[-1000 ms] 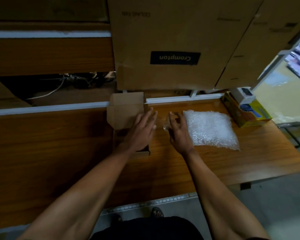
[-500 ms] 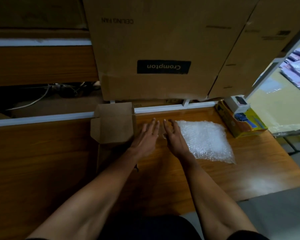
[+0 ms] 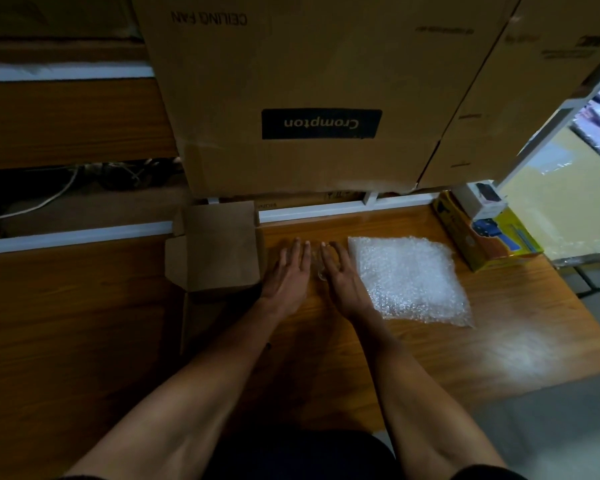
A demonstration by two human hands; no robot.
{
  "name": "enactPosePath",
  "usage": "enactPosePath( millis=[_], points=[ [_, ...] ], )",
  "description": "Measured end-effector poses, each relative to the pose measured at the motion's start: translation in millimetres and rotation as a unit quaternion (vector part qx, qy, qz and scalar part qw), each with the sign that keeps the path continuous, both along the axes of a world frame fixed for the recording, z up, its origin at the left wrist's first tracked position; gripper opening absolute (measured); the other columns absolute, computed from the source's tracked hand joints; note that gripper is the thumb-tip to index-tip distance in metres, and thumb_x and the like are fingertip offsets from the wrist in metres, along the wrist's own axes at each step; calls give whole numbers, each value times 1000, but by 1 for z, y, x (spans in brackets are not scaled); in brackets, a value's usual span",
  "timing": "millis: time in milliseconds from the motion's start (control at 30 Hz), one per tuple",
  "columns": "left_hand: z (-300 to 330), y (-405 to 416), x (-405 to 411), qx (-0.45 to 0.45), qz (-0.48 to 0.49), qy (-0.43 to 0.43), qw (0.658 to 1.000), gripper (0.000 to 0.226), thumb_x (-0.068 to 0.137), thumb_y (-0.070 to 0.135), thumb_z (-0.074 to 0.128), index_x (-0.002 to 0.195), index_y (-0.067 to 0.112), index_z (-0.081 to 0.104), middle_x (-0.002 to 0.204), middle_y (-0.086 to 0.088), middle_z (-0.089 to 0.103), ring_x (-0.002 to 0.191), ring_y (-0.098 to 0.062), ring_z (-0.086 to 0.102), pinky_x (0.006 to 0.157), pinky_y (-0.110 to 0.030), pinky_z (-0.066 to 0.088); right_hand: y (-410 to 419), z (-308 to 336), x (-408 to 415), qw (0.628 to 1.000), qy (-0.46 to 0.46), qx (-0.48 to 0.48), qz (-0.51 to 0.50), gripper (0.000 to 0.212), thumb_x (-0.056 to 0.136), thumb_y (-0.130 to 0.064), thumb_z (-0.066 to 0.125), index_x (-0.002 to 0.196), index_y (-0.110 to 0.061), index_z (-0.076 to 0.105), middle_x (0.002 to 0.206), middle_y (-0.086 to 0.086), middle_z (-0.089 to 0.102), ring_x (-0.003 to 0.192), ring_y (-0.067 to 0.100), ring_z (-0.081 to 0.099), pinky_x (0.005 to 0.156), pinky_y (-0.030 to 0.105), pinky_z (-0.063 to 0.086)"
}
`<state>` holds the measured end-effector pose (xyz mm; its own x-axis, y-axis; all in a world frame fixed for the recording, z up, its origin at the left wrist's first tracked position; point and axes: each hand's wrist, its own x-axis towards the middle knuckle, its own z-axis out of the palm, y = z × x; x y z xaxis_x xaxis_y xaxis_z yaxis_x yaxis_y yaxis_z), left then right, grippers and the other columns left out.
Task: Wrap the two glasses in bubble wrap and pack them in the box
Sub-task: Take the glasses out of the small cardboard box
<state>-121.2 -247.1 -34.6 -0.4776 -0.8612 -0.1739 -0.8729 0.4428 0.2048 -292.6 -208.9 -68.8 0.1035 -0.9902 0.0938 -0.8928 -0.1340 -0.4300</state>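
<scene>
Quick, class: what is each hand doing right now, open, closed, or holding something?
Left hand: open, fingers straight, holding nothing.
Right hand: open, fingers extended beside the bubble wrap; no clear grip on anything.

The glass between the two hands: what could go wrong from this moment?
1. The glass is clear and hard to see in the dim light, lying between the left hand and the right hand; a hand may knock it and it could roll.
2. It is still bare on the hard table, while the bubble wrap lies unused beside it.
3. Only one glass shows; the second could be forgotten.
</scene>
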Motion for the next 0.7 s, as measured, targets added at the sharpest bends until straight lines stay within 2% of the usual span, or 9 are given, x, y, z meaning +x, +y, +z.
enactPosePath(
  millis=[67, 167, 300, 400, 467, 533, 600, 633, 700],
  points=[
    [-3, 1, 3, -11, 3, -4, 1000, 94, 103, 23, 58, 166, 15, -12, 174, -10, -15, 160, -37, -8, 126, -61, 19, 2, -1, 2, 1000, 0, 5, -12, 76, 102, -28, 50, 168, -20, 13, 173, 15, 11, 158, 43, 12, 117, 63, 40],
    [-5, 6, 6, -25, 7, -6, 1000, 85, 107, 21, 50, 166, 13, -11, 174, -13, -16, 160, -35, -11, 127, -57, 19, 3, -2, 3, 1000, 9, 3, -13, 70, 104, -42, 26, 167, -13, 16, 174, 16, 8, 160, 41, 3, 127, 59, 20],
    [-2, 10, 10, -32, -7, 0, 999, 75, 110, 17, 40, 166, 11, -10, 173, -13, -20, 159, -31, -17, 128, -53, 17, 8, 5, 5, 1000, 25, -5, -11, 73, 99, -40, 17, 166, -10, 15, 174, 16, 5, 160, 40, -3, 129, 53, 10],
    [-3, 11, 15, -32, -10, 7, 999, 70, 113, 24, 35, 166, 11, -10, 173, -11, -18, 159, -28, -18, 130, -53, 17, 13, 16, 10, 1000, 28, -8, -7, 74, 97, -36, 11, 166, -9, 16, 173, 17, 6, 160, 38, -2, 128, 49, 6],
    [-7, 14, 22, -42, -16, 17, 999, 68, 113, 30, 31, 166, 11, -7, 174, -11, -15, 160, -28, -15, 130, -53, 17, 17, 16, 11, 999, 33, -26, -13, 65, 101, -19, 18, 165, -6, 20, 173, 18, 13, 161, 37, 5, 130, 51, 12],
    [-7, 22, 33, -65, -31, 39, 997, 63, 113, 32, 30, 167, 12, 4, 175, -9, -3, 162, -27, -5, 129, -51, 21, 23, 15, 15, 998, 35, -54, -21, 60, 103, -3, 31, 163, -4, 27, 170, 19, 25, 159, 37, 18, 128, 53, 24],
    [-2, 35, 48, -79, -47, 77, 993, 56, 112, 31, 34, 166, 18, 20, 173, -5, 15, 160, -25, 11, 128, -48, 25, 32, 17, 25, 994, 28, -97, -35, 48, 106, -6, 36, 154, -1, 44, 158, 21, 45, 147, 37, 41, 119, 50, 39],
    [0, 42, 56, -92, -56, 88, 990, 53, 112, 31, 35, 163, 20, 27, 170, -3, 24, 157, -23, 19, 126, -46, 29, 39, 19, 32, 991, 28, -124, -48, 42, 107, -11, 36, 144, 0, 53, 147, 20, 53, 133, 36, 52, 110, 49, 46],
    [5, 58, 77, -126, -58, 85, 987, 49, 111, 34, 34, 159, 24, 35, 162, 0, 35, 148, -22, 31, 120, -46, 35, 54, 23, 52, 985, 34, -158, -64, 33, 106, -18, 37, 125, -3, 60, 126, 15, 58, 107, 29, 58, 92, 45, 49]
  ],
)
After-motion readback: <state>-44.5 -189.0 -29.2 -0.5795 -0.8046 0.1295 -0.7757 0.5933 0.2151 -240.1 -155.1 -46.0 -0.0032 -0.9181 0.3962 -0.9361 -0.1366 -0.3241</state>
